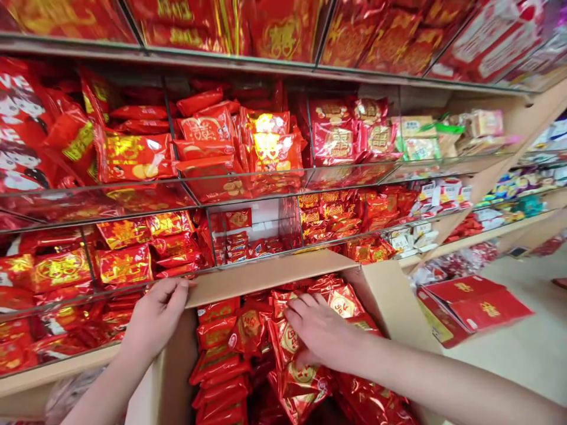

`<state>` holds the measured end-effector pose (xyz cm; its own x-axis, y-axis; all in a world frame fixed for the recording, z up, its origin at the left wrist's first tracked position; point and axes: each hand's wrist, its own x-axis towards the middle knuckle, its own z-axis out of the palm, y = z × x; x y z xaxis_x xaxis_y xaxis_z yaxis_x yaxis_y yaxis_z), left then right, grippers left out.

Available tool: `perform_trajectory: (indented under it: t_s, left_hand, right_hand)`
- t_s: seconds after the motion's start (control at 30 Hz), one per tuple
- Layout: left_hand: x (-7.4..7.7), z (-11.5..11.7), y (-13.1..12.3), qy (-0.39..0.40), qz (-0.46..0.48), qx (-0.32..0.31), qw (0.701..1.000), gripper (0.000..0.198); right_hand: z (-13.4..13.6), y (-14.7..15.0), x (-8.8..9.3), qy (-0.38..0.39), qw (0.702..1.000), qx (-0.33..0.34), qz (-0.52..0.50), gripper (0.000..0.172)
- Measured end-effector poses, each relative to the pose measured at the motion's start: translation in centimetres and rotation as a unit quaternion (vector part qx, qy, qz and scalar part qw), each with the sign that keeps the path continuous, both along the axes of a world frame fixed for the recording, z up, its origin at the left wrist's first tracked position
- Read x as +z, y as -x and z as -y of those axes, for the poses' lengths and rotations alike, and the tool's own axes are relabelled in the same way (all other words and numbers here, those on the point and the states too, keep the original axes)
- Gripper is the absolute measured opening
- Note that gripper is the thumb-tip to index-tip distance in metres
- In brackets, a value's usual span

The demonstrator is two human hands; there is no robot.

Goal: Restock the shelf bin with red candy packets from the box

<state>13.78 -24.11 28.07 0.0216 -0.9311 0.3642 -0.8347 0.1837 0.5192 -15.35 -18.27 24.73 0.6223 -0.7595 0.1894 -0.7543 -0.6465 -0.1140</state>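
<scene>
A brown cardboard box (274,273) stands open in front of me, filled with shiny red snack packets (221,354) printed in gold. My left hand (157,313) is closed at the box's far left corner, pinching the edge of its flap. Inside the box, my right hand (321,330) curls over a red packet (287,336) near the middle, fingers on its top and thumb at its lower side. Another gold-printed packet (305,383) lies just below that thumb. The packets at the left are stacked in a column; those around my right hand lie at angles.
Shelves with clear dividers and a clear front lip (248,180) rise behind the box, holding many red packets (137,156). A compartment (266,215) straight ahead shows its white back and small packets. On the floor at right lies a red carton (482,301).
</scene>
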Motion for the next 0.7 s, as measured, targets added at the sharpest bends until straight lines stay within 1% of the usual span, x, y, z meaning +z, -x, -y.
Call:
perform_trajectory:
  t_s: [0.07, 0.13, 0.2, 0.23, 0.27, 0.3, 0.33, 0.37, 0.4, 0.43, 0.47, 0.5, 0.53, 0.57, 0.6, 0.63, 0.7]
  left_hand:
    - [0.2, 0.0, -0.2, 0.029, 0.030, 0.003, 0.999, 0.035]
    - [0.4, -0.5, -0.2, 0.106, 0.079, 0.008, 0.991, 0.030]
    - [0.3, -2.1, 0.7, 0.221, 0.124, -0.005, 0.967, 0.024]
    - [0.0, -3.2, 1.4, 0.267, 0.132, -0.028, 0.954, 0.022]
    - [-0.4, -4.5, 2.5, 0.292, 0.123, -0.058, 0.947, 0.022]
    - [-1.1, -5.8, 3.7, 0.278, 0.095, -0.106, 0.950, 0.026]
    - [-1.8, -7.1, 5.1, 0.240, 0.056, -0.140, 0.959, 0.031]
    - [-2.6, -8.2, 6.6, 0.183, 0.009, -0.154, 0.971, 0.035]
    - [-3.3, -9.0, 8.0, 0.124, -0.043, -0.151, 0.980, 0.041]
    - [-3.8, -9.6, 9.2, 0.057, -0.098, -0.150, 0.982, 0.041]
    - [-4.2, -9.9, 10.3, 0.004, -0.153, -0.140, 0.978, 0.032]
    - [-4.4, -10.0, 11.2, -0.023, -0.207, -0.119, 0.971, 0.022]
    - [-4.4, -9.9, 11.9, -0.036, -0.255, -0.097, 0.961, 0.020]
    - [-4.4, -9.8, 12.5, -0.035, -0.295, -0.078, 0.952, 0.024]
    - [-4.3, -9.6, 12.9, -0.027, -0.328, -0.061, 0.942, 0.028]
    - [-4.2, -9.4, 13.2, -0.018, -0.356, -0.046, 0.933, 0.029]
    - [-4.2, -9.3, 13.7, 0.001, -0.404, -0.020, 0.915, 0.030]
  right_hand:
    - [-0.1, -0.3, -1.1, 0.017, 1.000, -0.006, -0.019, 0.065]
    - [-0.3, -0.4, -1.4, 0.018, 1.000, -0.004, -0.013, 0.058]
    - [-0.7, -0.5, -1.2, 0.003, 1.000, -0.002, 0.001, 0.053]
    - [-0.8, -0.5, -1.0, -0.005, 1.000, -0.006, 0.010, 0.051]
    - [-1.0, -0.5, -0.8, -0.014, 1.000, -0.012, 0.024, 0.049]
    - [-1.2, -0.5, -0.5, -0.023, 0.999, -0.018, 0.043, 0.045]
    - [-1.4, -0.5, -0.1, -0.036, 0.997, -0.022, 0.069, 0.041]
    - [-1.6, -0.5, 0.2, -0.053, 0.993, -0.022, 0.104, 0.037]
    - [-1.8, -0.5, 0.6, -0.073, 0.986, -0.016, 0.146, 0.034]
    - [-2.0, -0.5, 1.0, -0.095, 0.977, -0.007, 0.192, 0.033]
    - [-2.3, -0.6, 1.3, -0.115, 0.964, 0.002, 0.241, 0.034]
    - [-2.5, -0.8, 1.4, -0.133, 0.947, 0.007, 0.291, 0.036]
    - [-2.7, -1.0, 1.5, -0.148, 0.926, 0.006, 0.347, 0.038]
    - [-2.8, -1.3, 1.4, -0.159, 0.899, -0.001, 0.409, 0.040]
    - [-2.9, -1.6, 1.2, -0.162, 0.864, -0.021, 0.476, 0.039]
    - [-2.9, -2.0, 0.9, -0.158, 0.823, -0.054, 0.543, 0.036]
    - [-2.8, -2.6, 0.1, -0.139, 0.741, -0.125, 0.644, 0.026]
